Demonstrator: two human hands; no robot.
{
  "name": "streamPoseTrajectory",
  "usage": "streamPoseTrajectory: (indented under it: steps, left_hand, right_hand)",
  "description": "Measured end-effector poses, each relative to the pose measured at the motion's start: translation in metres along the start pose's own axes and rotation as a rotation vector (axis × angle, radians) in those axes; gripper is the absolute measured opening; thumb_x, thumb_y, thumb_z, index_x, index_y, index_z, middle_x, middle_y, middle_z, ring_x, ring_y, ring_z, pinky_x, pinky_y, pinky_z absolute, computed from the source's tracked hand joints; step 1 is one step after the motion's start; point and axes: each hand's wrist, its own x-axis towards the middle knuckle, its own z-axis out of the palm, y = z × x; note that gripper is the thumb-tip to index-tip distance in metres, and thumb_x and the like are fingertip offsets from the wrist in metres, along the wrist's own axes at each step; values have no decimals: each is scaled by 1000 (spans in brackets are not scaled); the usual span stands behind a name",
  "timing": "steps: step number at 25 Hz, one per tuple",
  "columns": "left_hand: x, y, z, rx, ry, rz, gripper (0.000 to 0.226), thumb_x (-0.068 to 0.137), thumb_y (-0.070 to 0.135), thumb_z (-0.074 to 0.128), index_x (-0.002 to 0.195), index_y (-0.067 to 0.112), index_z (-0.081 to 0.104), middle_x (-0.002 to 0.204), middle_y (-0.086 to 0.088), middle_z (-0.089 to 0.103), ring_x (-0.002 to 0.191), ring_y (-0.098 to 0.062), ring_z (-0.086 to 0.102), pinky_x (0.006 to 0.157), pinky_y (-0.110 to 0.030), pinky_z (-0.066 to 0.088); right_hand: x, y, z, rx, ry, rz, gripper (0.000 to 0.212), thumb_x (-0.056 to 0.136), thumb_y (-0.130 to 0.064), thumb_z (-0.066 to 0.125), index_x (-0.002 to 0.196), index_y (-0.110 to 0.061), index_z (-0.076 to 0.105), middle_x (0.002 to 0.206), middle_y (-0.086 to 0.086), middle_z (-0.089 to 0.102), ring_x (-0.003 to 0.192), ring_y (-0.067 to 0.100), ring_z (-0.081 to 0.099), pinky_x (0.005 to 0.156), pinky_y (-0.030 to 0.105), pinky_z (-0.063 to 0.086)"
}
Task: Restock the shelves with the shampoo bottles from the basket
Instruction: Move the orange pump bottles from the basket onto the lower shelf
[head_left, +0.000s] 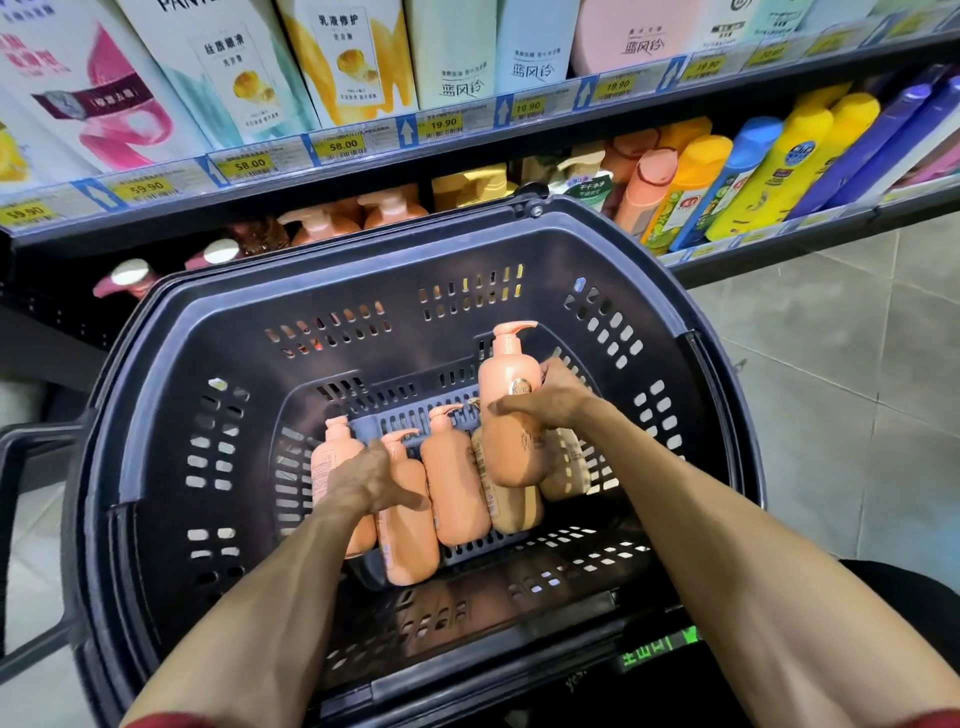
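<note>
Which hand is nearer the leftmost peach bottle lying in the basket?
Left. The left hand lies over the lower part of the leftmost bottle; the right hand is across the basket, gripping a raised bottle.

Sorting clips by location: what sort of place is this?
Probably a shop's toiletries aisle: yellow price tags along the shelf edge, rows of bottles below, a black shopping basket.
</note>
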Motion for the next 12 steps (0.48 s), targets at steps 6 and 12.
streamPoseTrajectory:
  steps: [6,12]
  left_hand:
    - [-15,-8,9,-119,98,135,99,53,52,94,123,18,34,116,-3,46,106,-25,48,91,-42,48]
    - [-16,-19,14,-427,5,218,91,58,31,96,120,30,29,115,-2,54,108,-25,53,83,-38,47]
  right_hand:
    - [-3,-5,2,52,-10,-10,84,64,-41,89,126,-18,37,110,4,57,96,20,61,86,42,57]
    - [-9,-8,2,25,-14,-61,82,66,-39,89,127,-14,40,114,6,58,100,21,61,84,39,56]
